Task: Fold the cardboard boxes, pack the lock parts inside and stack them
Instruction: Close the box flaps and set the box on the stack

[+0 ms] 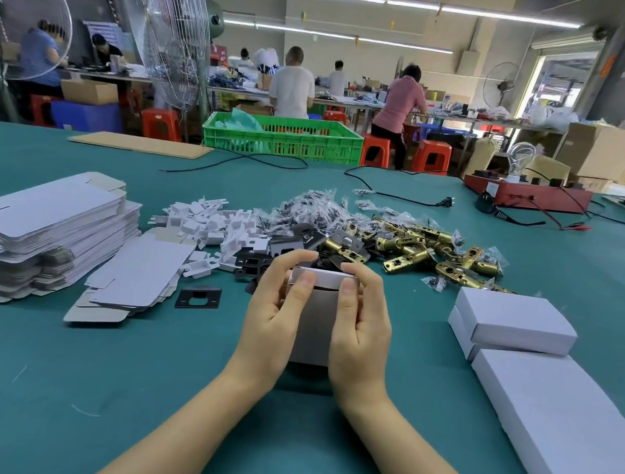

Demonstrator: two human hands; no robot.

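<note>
At centre frame I have both hands clamped on one small white cardboard box (pixel 316 317), held just above the green table (pixel 42 379): my left hand (pixel 276 312) grips its left side, my right hand (pixel 365 324) its right, thumbs pressing on the top flap. Brass latch bolts (pixel 421 252) and bagged screws (pixel 315 207) lie heaped behind it. Flat box blanks (pixel 47 223) are stacked at left; closed white boxes (pixel 512 319) sit at right.

We grip a white box (pixel 316 317) between our left hand (pixel 274 320) and right hand (pixel 360 330) — thumbs pressing its top flap — above the green table (pixel 42 379).
</note>
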